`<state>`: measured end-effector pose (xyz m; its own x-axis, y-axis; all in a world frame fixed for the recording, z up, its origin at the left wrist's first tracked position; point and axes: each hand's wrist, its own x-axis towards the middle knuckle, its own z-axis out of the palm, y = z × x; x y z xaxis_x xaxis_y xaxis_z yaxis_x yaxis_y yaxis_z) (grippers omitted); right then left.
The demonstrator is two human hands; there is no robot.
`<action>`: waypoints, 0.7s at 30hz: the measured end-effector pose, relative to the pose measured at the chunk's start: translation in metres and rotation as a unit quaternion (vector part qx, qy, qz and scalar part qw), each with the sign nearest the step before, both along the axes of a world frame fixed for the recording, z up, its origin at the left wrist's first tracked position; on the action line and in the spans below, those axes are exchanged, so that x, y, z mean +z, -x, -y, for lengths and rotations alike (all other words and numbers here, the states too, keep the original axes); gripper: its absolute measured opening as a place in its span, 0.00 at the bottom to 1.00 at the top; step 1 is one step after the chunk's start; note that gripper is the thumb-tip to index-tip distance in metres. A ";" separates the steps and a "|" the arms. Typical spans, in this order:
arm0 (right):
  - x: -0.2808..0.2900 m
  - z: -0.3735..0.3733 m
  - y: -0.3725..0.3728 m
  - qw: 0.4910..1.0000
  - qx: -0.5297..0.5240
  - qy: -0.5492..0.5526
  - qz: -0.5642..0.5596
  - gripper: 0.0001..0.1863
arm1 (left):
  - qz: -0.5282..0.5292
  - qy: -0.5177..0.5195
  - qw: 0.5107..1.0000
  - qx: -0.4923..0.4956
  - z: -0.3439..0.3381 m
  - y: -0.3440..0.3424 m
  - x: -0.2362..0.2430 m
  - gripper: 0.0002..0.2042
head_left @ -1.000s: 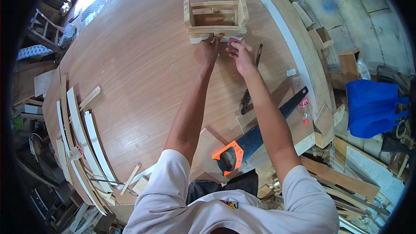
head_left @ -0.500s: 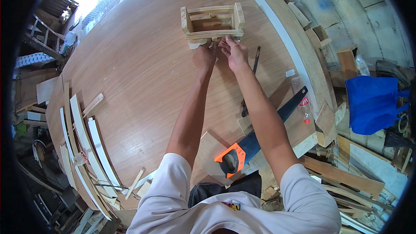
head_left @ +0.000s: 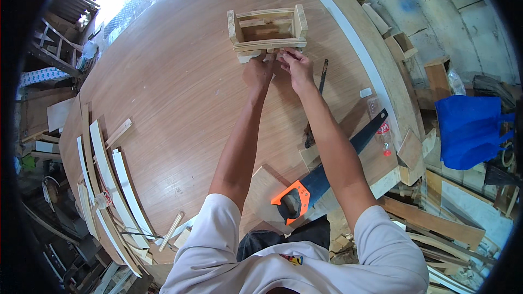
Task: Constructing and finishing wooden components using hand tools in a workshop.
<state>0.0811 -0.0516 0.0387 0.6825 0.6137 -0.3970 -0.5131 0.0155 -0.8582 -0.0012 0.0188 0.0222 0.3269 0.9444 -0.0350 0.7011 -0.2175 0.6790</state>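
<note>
A small open wooden box (head_left: pixel 267 13) of pale boards stands at the top middle, with a white piece (head_left: pixel 248 59) under its front. My left hand (head_left: pixel 257 69) is closed at that front, gripping a small wooden piece (head_left: pixel 271 51). Beside it, my right hand (head_left: pixel 297 72) has bent fingers pinched at the same spot; what they hold is hidden. A long dark tool (head_left: pixel 324 71) lies just right of my right hand. An orange-handled saw (head_left: pixel 305 196) lies below my forearms.
The round-edged wooden table (head_left: pixel 174 92) bears thin strips (head_left: pixel 125 185) at left and a plastic bottle (head_left: pixel 381 130) at right. A long beam (head_left: pixel 365 43) edges the right side. Beyond it are a blue bag (head_left: pixel 466 130), offcuts (head_left: pixel 430 212) and a block wall.
My right hand moved in beside the left to the box front, its fingers closing. The box appears slightly lower and left than a second ago; the whole view has shifted somewhat.
</note>
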 end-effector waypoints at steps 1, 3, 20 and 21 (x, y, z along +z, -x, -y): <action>-0.001 0.002 -0.002 1.000 0.008 0.004 0.012 0.11 | -0.008 0.010 1.000 -0.003 0.002 -0.001 0.002 0.21; 0.000 0.005 -0.004 1.000 0.016 0.007 0.023 0.12 | -0.016 0.019 1.000 -0.006 0.003 -0.002 0.004 0.20; -0.007 0.019 -0.009 0.998 0.049 0.025 0.044 0.12 | 0.140 -0.005 0.990 -0.026 0.001 0.000 -0.017 0.20; -0.009 0.021 -0.012 0.998 0.047 0.026 0.044 0.12 | 0.141 -0.003 0.990 -0.027 0.002 -0.001 -0.018 0.20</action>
<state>0.0930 -0.0721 0.0301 0.6567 0.6566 -0.3709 -0.4323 -0.0751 -0.8986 0.0001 0.0163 0.0038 0.3733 0.9250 0.0711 0.4714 -0.2551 0.8442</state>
